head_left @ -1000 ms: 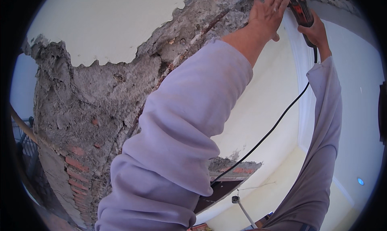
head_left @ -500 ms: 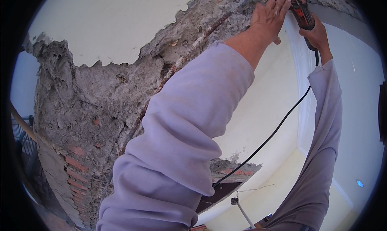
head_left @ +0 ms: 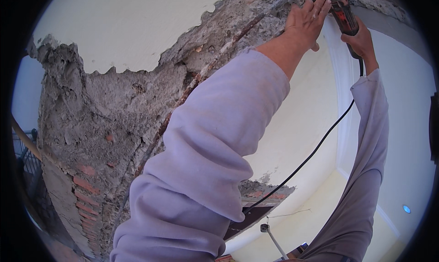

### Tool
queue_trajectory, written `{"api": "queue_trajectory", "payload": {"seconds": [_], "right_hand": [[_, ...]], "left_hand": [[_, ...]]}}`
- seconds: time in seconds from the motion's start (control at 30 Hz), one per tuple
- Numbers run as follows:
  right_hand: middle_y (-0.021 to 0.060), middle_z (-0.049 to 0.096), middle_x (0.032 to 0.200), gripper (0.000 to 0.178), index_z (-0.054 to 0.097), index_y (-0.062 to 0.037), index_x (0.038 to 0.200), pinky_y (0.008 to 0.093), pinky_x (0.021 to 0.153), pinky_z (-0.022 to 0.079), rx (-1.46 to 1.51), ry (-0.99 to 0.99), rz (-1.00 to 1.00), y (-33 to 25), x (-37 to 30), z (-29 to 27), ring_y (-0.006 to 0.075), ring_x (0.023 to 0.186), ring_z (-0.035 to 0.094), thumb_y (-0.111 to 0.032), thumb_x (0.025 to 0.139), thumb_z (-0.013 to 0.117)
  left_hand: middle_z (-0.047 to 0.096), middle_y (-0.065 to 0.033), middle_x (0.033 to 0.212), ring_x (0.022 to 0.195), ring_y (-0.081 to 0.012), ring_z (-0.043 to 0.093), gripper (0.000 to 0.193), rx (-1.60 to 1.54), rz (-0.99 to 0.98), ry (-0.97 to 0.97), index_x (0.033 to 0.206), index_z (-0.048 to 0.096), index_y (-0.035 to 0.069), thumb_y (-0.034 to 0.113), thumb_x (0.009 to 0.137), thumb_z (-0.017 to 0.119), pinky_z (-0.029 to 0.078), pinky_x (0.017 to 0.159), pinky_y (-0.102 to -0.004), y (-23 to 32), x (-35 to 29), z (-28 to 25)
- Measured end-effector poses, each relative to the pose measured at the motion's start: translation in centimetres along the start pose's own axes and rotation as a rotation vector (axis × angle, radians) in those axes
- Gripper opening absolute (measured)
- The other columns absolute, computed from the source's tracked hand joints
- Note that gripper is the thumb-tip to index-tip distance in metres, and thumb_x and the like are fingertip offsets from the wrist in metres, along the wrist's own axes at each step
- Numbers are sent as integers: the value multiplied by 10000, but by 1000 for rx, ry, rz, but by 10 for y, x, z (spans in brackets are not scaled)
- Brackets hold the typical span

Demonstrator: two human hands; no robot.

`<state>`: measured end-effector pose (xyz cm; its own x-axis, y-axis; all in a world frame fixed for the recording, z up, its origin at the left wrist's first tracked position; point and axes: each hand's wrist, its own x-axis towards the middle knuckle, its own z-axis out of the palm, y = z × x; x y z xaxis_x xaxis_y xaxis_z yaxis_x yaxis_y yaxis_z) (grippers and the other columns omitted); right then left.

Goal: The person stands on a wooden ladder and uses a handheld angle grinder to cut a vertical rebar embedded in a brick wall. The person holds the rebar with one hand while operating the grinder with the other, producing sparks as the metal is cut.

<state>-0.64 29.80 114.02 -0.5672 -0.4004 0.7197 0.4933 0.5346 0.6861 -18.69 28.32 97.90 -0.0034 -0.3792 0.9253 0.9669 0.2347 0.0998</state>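
Observation:
Overhead at the upper right, my right hand [head_left: 362, 38] is wrapped around the body of a red and black angle grinder [head_left: 344, 17]. Its head reaches the top edge of the picture, and the disc is not clearly visible. Close beside the grinder's head, my left hand [head_left: 305, 24] is raised with fingers stretched out against or just in front of the broken concrete [head_left: 137, 97]; whether it touches the tool I cannot tell. A rusty steel bar [head_left: 196, 79] runs diagonally along the exposed concrete and passes behind my left forearm.
The grinder's black cord [head_left: 315, 150] hangs down behind my left sleeve. Cream plaster [head_left: 123, 28] ends in a jagged edge, and red bricks [head_left: 86, 185] show at lower left. A railing [head_left: 28, 156] stands at far left. A round light [head_left: 406, 209] sits at right.
Both hands and the grinder have shifted very slightly right and down in the picture. The grip on the grinder is the same, and the left hand keeps its stretched fingers.

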Motion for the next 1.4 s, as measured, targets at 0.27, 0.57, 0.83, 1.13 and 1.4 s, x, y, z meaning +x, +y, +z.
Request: {"api": "queue_trajectory", "payload": {"seconds": [0.27,0.57,0.83,1.13,1.4], "right_hand": [[93,688,998,637,610,-59,1212,345,862,504,4,26,-23,1,0,1,249,885,646,-182,601,745],[142,710,1065,666,607,-66,1245,390,899,510,-26,15,-19,2,1,-1,298,980,676,-231,618,759],[145,710,1056,666,608,-68,1243,390,898,510,-7,-33,26,4,3,-1,302,981,676,-237,616,757],[147,706,1081,682,599,-70,1259,393,906,510,-40,-18,14,-2,1,-3,311,994,673,-236,616,754],[117,688,1015,637,606,-60,1219,352,870,503,-10,40,-47,-4,0,-2,266,916,645,-198,614,748]], "left_hand": [[145,-72,1676,1352,-219,404,1381,30,-8,10,1613,132,94,582,574,900,484,957,-392,1,-1,-2],[132,-62,1679,1350,-220,400,1380,2,-15,-31,1616,123,103,584,580,898,485,951,-391,1,0,-6],[138,-58,1676,1343,-215,404,1384,-6,-9,-27,1615,128,106,581,571,903,483,965,-393,0,0,-6],[138,-65,1676,1345,-216,401,1384,1,-14,-10,1615,129,106,581,571,903,480,958,-390,1,-1,-5],[128,-67,1679,1360,-218,391,1379,15,-18,-3,1617,124,108,589,580,896,481,956,-385,1,0,-3]]}}
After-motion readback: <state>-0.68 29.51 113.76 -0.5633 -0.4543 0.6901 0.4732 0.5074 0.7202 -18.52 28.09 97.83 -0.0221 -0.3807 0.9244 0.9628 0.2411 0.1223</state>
